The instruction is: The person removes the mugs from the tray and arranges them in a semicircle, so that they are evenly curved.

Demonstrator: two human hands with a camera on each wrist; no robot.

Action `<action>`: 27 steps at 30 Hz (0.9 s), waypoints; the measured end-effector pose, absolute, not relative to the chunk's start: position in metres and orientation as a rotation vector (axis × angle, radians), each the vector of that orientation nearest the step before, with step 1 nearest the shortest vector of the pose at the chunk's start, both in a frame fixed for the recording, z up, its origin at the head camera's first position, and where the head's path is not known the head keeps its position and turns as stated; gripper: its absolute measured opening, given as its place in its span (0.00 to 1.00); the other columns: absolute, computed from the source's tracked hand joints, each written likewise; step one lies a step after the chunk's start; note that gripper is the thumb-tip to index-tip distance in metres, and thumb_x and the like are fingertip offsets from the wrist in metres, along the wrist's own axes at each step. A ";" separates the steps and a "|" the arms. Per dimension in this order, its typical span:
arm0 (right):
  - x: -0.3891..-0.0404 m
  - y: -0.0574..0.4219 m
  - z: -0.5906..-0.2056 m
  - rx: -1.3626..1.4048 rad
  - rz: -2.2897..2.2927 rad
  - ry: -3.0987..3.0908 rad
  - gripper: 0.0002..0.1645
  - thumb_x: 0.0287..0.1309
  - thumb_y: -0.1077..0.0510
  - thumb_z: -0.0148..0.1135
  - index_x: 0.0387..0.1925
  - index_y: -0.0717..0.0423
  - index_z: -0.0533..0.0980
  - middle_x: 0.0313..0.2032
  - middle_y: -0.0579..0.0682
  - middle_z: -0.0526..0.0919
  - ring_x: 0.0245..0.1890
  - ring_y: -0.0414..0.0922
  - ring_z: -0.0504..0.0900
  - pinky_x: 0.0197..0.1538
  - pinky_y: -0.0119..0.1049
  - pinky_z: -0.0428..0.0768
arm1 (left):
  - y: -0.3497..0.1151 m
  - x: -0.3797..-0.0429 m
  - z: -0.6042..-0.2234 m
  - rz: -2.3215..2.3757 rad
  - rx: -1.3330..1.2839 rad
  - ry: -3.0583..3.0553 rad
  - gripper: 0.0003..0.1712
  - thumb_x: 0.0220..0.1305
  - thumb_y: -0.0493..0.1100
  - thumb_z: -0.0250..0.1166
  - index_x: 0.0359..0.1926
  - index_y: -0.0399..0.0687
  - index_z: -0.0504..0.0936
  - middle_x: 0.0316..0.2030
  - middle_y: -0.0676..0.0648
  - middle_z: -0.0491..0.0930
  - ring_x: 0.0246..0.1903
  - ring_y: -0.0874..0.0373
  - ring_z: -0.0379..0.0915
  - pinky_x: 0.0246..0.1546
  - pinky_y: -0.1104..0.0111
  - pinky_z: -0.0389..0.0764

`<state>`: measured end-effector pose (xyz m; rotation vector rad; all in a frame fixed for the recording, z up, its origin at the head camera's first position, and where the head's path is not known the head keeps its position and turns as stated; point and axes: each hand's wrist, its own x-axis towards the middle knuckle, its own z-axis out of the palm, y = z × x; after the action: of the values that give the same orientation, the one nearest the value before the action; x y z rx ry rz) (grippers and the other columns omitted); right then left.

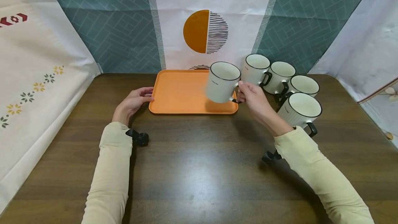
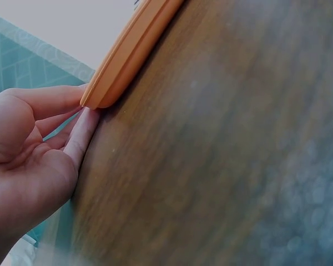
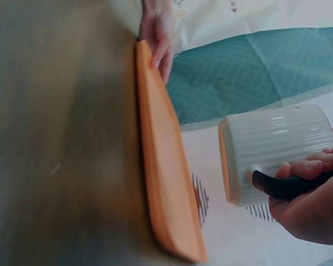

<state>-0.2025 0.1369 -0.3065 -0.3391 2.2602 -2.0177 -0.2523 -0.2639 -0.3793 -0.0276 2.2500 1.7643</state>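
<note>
My right hand [image 1: 253, 98] grips the black handle of a white ribbed mug [image 1: 221, 84] with a dark rim. The mug hangs upright above the right part of an orange rectangular tray [image 1: 183, 94]; in the right wrist view a gap shows between the mug's base [image 3: 227, 166] and the tray [image 3: 166, 149]. At the tray's left end, my left hand [image 1: 133, 103] pinches the rim between thumb and fingers. The left wrist view shows these fingers [image 2: 80, 133] at the tray's corner [image 2: 108, 91], which lies on the table.
Several matching mugs stand close together right of the tray: one at the back [image 1: 256, 66], others [image 1: 281, 75] [image 1: 304, 85] beside it, and a nearer mug [image 1: 300, 111] by my right forearm. Patterned cloth [image 1: 124, 27] hangs behind the brown wooden table [image 1: 192, 161].
</note>
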 end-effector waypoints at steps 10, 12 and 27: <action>-0.167 0.186 -0.321 -0.305 -1.963 2.348 0.21 0.75 0.55 0.43 0.24 0.61 0.64 0.21 0.46 0.62 0.25 0.41 0.66 0.36 0.31 0.72 | -0.264 -0.252 -0.382 1.771 -0.012 2.250 0.35 0.68 0.28 0.55 0.72 0.33 0.53 0.68 0.34 0.57 0.62 0.47 0.60 0.65 0.61 0.61; -0.161 0.195 -0.323 -0.282 -1.891 2.391 0.21 0.75 0.54 0.43 0.25 0.62 0.64 0.22 0.47 0.63 0.27 0.42 0.67 0.36 0.32 0.72 | -0.264 -0.252 -0.382 1.778 -0.010 2.245 0.35 0.68 0.27 0.55 0.72 0.32 0.54 0.68 0.34 0.57 0.62 0.47 0.60 0.65 0.61 0.61; -0.129 0.244 -0.343 -0.325 -1.698 2.513 0.24 0.76 0.53 0.40 0.24 0.65 0.60 0.21 0.49 0.61 0.27 0.43 0.67 0.36 0.31 0.72 | -0.261 -0.252 -0.381 1.749 -0.002 2.262 0.35 0.68 0.28 0.54 0.73 0.33 0.53 0.69 0.34 0.57 0.62 0.47 0.59 0.65 0.61 0.60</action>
<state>-0.1288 0.2444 -0.3425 -0.3251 2.5135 -1.6977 -0.2524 -0.2611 -0.3805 -0.0017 2.2625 1.7487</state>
